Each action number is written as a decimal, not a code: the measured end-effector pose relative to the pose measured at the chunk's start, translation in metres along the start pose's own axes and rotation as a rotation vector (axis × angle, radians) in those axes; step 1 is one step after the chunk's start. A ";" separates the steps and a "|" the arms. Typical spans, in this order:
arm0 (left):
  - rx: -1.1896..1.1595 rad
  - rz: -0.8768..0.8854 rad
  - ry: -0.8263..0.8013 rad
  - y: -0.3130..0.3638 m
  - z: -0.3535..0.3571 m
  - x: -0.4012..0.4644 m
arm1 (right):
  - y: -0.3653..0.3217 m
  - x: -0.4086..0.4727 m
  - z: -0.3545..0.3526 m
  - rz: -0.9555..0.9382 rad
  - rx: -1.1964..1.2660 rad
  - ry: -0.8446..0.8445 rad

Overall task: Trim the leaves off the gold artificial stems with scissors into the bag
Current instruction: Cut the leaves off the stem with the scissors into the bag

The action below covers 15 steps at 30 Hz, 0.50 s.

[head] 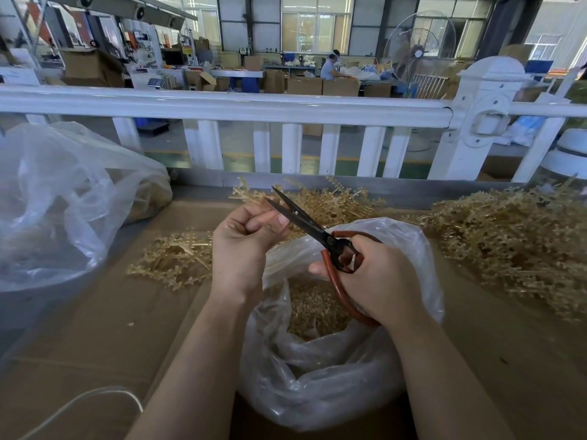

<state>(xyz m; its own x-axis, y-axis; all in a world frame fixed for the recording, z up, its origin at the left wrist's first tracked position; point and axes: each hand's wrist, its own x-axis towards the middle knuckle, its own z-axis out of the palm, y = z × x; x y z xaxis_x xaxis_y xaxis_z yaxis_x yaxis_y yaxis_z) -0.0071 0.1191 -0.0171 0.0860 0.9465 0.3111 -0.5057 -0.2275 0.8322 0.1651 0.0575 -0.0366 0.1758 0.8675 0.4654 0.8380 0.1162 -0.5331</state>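
- Gold stem [251, 198] sits pinched in the left hand [246, 239], just above the clear bag [317, 376]; its grip is clenched on it
- right hand [378, 281] grasps red-handled scissors [305, 220], blades parted beside the stem
- bag holds cut gold leaves [314, 309]
- loose stems [514, 239] heaped right of the bag on the cardboard-covered desk [95, 344]

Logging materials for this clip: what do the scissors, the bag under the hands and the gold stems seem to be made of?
Scissors: dark, dull blades, probably steel; handle loops sheathed in reddish-brown tubing, likely rubber or plastic.
Bag: thin clear plastic film, glossy and crumpled, its contents showing through.
Gold stems: look like moulded plastic with a pale metallic gold finish; stiff, regular little leaves.
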 end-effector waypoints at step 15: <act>0.128 -0.094 -0.048 -0.002 0.001 -0.001 | 0.000 0.002 -0.003 -0.007 -0.142 0.052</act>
<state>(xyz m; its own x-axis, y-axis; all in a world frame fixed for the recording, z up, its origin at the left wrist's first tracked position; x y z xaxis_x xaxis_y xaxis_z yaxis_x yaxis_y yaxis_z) -0.0052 0.1179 -0.0181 0.1697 0.9537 0.2481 -0.3799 -0.1690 0.9095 0.1666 0.0576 -0.0338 0.1931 0.8402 0.5068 0.9033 0.0495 -0.4262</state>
